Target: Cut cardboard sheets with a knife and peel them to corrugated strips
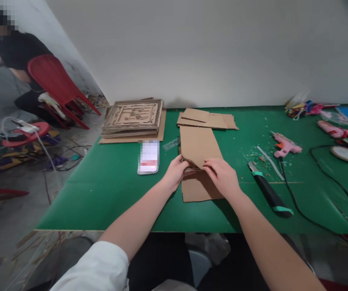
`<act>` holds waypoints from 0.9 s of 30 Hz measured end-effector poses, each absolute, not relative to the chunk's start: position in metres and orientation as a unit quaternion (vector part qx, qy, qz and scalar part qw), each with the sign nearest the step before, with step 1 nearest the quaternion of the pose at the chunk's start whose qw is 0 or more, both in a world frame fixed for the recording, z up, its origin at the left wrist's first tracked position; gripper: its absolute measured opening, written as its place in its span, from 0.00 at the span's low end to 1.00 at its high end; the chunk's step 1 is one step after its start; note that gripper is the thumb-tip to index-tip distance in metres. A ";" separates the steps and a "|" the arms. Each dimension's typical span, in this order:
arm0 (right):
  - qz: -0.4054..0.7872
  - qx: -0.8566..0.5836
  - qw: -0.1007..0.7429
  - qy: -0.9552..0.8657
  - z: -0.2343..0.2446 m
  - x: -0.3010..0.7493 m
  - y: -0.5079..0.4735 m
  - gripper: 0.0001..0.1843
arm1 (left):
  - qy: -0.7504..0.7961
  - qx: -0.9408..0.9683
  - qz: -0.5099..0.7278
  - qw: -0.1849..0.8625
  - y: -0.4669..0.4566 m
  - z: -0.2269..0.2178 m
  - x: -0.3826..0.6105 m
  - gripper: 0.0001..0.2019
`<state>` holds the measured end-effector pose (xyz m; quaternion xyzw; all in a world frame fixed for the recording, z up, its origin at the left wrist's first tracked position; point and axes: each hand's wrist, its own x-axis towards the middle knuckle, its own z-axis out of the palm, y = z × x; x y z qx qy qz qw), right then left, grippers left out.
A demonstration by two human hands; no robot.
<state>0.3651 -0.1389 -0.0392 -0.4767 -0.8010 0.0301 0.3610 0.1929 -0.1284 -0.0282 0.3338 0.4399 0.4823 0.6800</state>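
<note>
1. The fingers (185, 164) of the left hand (172, 174) were pinched together on the left edge of a cardboard sheet (200, 141), probably to steady it.
2. The right hand (223, 178) had its fingers closed on the sheet's near edge, which bent upward there; I took the two-sided hold as a way to control that edge.
3. The sheet lay at the middle of the green counter (101, 198), squarely before the person, its near end raised over a lower cardboard piece (200, 192). Whether the two were joined I couldn't tell.
4. Off to the right lay a cutter (269, 190), a glue stick (270, 163) and a pink glue gun (286, 146), set down, I supposed, within easy reach yet clear of the elbows.
5. A phone (149, 157) lay face up on the left, its screen lit, presumably for glancing at.
6. Behind it, stacked cardboard panels (131, 117) sat near the wall, likely to spare working room.
</note>
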 end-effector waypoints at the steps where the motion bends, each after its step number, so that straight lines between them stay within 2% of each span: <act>1: 0.036 -0.489 0.368 -0.790 -0.037 0.371 -0.137 0.09 | 0.442 0.334 0.489 0.674 -0.127 -0.027 0.190 0.12; 4: 0.084 -0.525 0.384 -0.755 -0.029 0.393 -0.130 0.11 | 0.446 0.322 0.517 0.656 -0.123 -0.025 0.182 0.10; 9: 0.209 -0.485 0.337 -0.779 -0.020 0.412 -0.132 0.13 | 0.436 0.307 0.542 0.650 -0.119 -0.026 0.174 0.08; 22: 0.156 -0.408 0.264 -0.860 -0.006 0.403 -0.142 0.07 | 0.468 0.338 0.471 0.667 -0.117 -0.027 0.171 0.06; 27: 0.119 -0.379 0.308 -0.864 -0.009 0.393 -0.145 0.10 | 0.460 0.309 0.473 0.685 -0.118 -0.025 0.172 0.08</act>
